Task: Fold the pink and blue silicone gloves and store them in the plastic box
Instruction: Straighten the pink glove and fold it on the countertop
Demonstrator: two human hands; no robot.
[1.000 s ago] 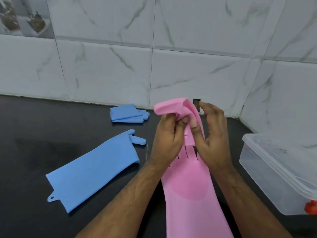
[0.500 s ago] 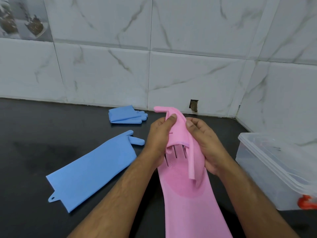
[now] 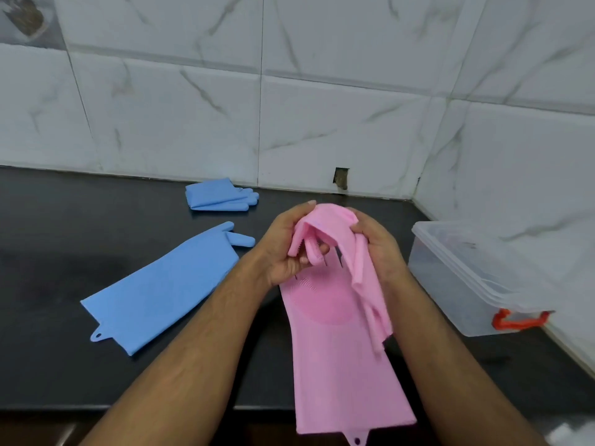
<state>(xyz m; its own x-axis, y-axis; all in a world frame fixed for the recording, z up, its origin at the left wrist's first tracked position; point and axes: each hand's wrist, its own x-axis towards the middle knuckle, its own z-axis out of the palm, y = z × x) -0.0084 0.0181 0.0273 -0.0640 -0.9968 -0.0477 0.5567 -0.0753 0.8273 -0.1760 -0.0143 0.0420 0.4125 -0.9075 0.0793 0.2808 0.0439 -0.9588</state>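
Centrally, both hands hold a pink glove [image 3: 347,365] above the black worktop [image 3: 64,252]: left hand [image 3: 286,249] w/ fingers curled round its drooping finger end, right hand [image 3: 380,249] gripping the folded top. Its cuff overhangs the front edge. Flat blue glove [image 3: 161,291] lies left of centre; folded blue glove [image 3: 220,195] by the back edge. Lidded plastic box [image 3: 467,278] sits at the right edge

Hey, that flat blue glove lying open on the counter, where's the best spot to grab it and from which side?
Probably take the flat blue glove at its wide cuff edge near the hanging tab, coming in from the near, left side. It lies flat and unfolded on the black counter, fingers pointing away toward the wall, so the cuff is the closest straight edge for a pinch grip, and lifting it there starts the fold.
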